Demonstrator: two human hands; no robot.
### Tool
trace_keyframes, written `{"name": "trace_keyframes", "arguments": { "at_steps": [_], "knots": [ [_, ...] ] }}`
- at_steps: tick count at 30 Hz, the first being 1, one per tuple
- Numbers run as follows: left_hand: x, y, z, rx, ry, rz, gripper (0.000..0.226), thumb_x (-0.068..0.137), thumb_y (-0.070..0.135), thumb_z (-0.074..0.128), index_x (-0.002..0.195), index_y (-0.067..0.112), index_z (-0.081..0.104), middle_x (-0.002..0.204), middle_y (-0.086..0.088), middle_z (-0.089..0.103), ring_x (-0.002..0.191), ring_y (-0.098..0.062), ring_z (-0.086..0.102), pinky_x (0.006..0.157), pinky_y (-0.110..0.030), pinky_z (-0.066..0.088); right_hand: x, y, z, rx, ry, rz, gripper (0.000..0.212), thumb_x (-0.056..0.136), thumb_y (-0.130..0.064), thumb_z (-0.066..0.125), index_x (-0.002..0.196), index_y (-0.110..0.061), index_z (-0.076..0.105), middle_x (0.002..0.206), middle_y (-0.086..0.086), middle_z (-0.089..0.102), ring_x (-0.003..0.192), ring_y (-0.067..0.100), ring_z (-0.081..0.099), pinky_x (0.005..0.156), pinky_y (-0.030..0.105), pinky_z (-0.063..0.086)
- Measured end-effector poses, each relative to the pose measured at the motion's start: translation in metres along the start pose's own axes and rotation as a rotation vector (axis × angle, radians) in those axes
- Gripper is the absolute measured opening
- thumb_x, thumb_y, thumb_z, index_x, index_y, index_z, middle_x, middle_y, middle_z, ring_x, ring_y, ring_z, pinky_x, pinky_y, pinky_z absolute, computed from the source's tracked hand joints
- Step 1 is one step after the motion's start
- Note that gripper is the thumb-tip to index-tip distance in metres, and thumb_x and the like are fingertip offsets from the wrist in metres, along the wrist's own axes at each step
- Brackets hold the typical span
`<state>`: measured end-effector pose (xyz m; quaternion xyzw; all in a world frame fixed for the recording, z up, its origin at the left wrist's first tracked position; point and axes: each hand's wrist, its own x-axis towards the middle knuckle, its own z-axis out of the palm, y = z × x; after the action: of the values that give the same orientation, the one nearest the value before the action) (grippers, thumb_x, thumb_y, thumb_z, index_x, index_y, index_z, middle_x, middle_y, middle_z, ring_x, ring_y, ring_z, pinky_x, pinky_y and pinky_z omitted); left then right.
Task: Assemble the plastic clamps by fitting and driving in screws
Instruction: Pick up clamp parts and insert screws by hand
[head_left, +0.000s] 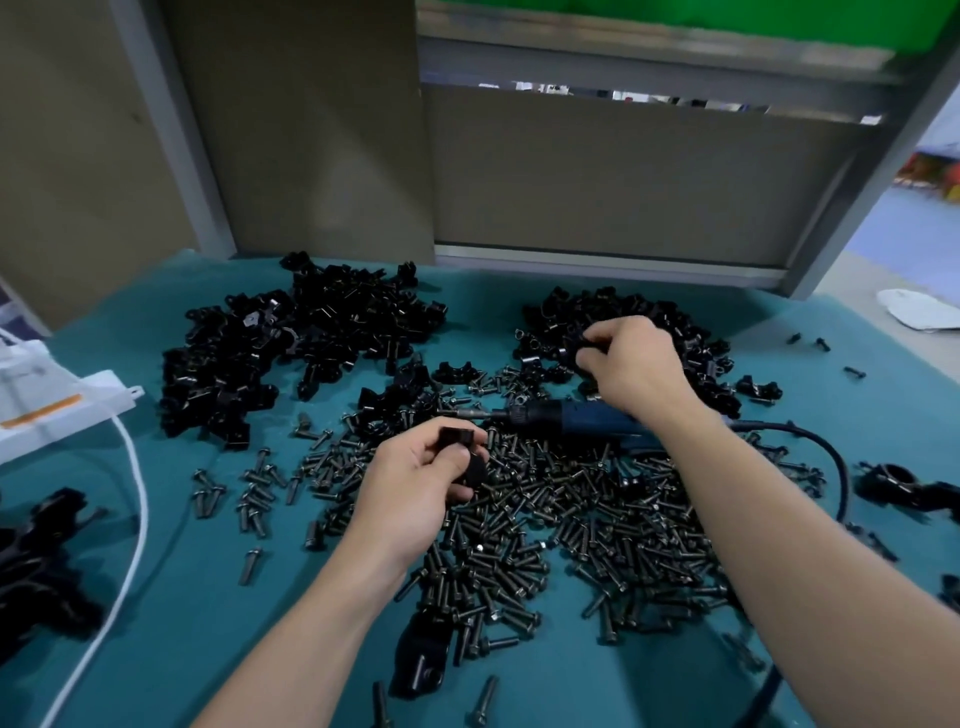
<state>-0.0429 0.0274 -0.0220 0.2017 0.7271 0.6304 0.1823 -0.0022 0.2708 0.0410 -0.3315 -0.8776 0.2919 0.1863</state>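
Left hand (415, 483) curls its fingers round a black clamp piece (460, 441) above the spread of screws (545, 525). Right hand (631, 364) pinches a second clamp piece (584, 340) at the right clamp pile (691, 338), its shape mostly hidden by the fingers. A blue screwdriver (587, 421) lies between the hands, with its rear under the right wrist. Bare teal mat (197, 597) opens front-left beside a white cable (136, 493). The left clamp pile (291, 343) is glossy black.

A teal-covered table (197, 623) backs onto tan panels (311, 130) (framed in grey metal (171, 130)).
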Motion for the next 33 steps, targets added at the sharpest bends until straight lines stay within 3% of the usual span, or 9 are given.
{"name": "trace_keyframes", "arguments": {
  "at_steps": [2, 4, 6, 9, 12, 19, 26, 30, 33],
  "knots": [
    [-0.002, 0.003, -0.001, 0.022, -0.014, 0.037, 0.046, 0.103, 0.005, 0.058, 0.091, 0.044, 0.077, 0.093, 0.012, 0.079, 0.087, -0.007, 0.073, 0.071, -0.023, 0.058, -0.036, -0.011, -0.001, 0.462, -0.057, 0.065, 0.012, 0.099, -0.010, 0.066, 0.108, -0.014, 0.074, 0.080, 0.002, 0.077, 0.064, 0.012, 0.064, 0.057, 0.028, 0.053],
    [-0.006, 0.006, 0.001, 0.074, -0.013, 0.072, 0.036, 0.098, 0.009, 0.065, 0.090, 0.042, 0.078, 0.090, 0.009, 0.078, 0.087, -0.014, 0.073, 0.069, -0.031, 0.059, -0.078, -0.018, 0.006, 0.880, -0.233, 0.126, 0.020, 0.099, -0.004, 0.063, 0.116, -0.014, 0.067, 0.085, 0.005, 0.079, 0.065, 0.011, 0.064, 0.061, 0.024, 0.053],
    [-0.012, 0.009, 0.004, 0.123, -0.025, 0.100, 0.015, 0.086, 0.025, 0.072, 0.093, 0.038, 0.077, 0.085, 0.003, 0.077, 0.084, -0.031, 0.070, 0.077, -0.050, 0.059, -0.113, -0.019, 0.016, 1.095, -0.368, 0.171, 0.023, 0.100, -0.002, 0.060, 0.122, -0.011, 0.059, 0.084, 0.011, 0.076, 0.063, 0.015, 0.062, 0.061, 0.027, 0.053],
    [-0.022, 0.012, 0.005, 0.233, -0.058, 0.159, 0.021, 0.076, 0.035, 0.067, 0.096, 0.038, 0.075, 0.080, 0.002, 0.075, 0.077, -0.033, 0.068, 0.076, -0.052, 0.058, -0.135, -0.014, 0.023, 1.250, -0.448, 0.239, 0.020, 0.102, -0.006, 0.058, 0.121, -0.010, 0.064, 0.085, 0.015, 0.070, 0.060, 0.018, 0.058, 0.055, 0.026, 0.049],
    [-0.028, 0.015, 0.006, 0.370, -0.068, 0.215, 0.020, 0.077, 0.038, 0.063, 0.094, 0.042, 0.072, 0.084, 0.015, 0.075, 0.074, -0.010, 0.070, 0.073, -0.036, 0.057, -0.137, -0.009, 0.023, 1.235, -0.436, 0.272, 0.022, 0.103, -0.011, 0.058, 0.113, -0.015, 0.078, 0.081, 0.013, 0.067, 0.058, 0.016, 0.056, 0.051, 0.025, 0.047],
    [-0.032, 0.015, 0.008, 0.406, -0.045, 0.277, 0.010, 0.081, 0.042, 0.063, 0.088, 0.040, 0.070, 0.078, 0.019, 0.074, 0.075, -0.003, 0.068, 0.066, -0.014, 0.047, -0.137, -0.005, 0.030, 1.058, -0.387, 0.117, 0.032, 0.086, -0.033, 0.070, 0.112, -0.014, 0.077, 0.079, 0.009, 0.074, 0.057, 0.015, 0.062, 0.051, 0.022, 0.049],
    [-0.028, 0.011, 0.009, 0.381, -0.056, 0.249, 0.023, 0.077, 0.029, 0.060, 0.095, 0.040, 0.069, 0.077, 0.016, 0.075, 0.065, -0.011, 0.069, 0.066, -0.042, 0.058, -0.135, -0.001, 0.028, 0.881, -0.407, -0.014, 0.030, 0.097, -0.008, 0.068, 0.123, -0.024, 0.074, 0.080, 0.010, 0.077, 0.067, 0.019, 0.070, 0.064, 0.022, 0.053],
    [-0.031, 0.009, 0.012, 0.327, -0.102, 0.273, 0.028, 0.083, 0.023, 0.057, 0.106, 0.038, 0.063, 0.082, 0.009, 0.075, 0.063, -0.021, 0.068, 0.062, -0.039, 0.055, -0.139, -0.003, 0.033, 0.971, -0.353, 0.013, 0.025, 0.090, -0.019, 0.078, 0.115, -0.025, 0.078, 0.069, 0.006, 0.072, 0.055, 0.016, 0.058, 0.059, 0.023, 0.051],
    [-0.034, 0.010, 0.014, 0.297, -0.132, 0.244, 0.036, 0.084, 0.019, 0.056, 0.113, 0.038, 0.048, 0.079, 0.009, 0.072, 0.054, -0.009, 0.057, 0.051, -0.022, 0.044, -0.141, -0.006, 0.035, 1.005, -0.299, 0.025, 0.027, 0.081, -0.026, 0.084, 0.107, -0.025, 0.081, 0.066, 0.008, 0.068, 0.049, 0.014, 0.053, 0.058, 0.021, 0.050]
  ]
}}
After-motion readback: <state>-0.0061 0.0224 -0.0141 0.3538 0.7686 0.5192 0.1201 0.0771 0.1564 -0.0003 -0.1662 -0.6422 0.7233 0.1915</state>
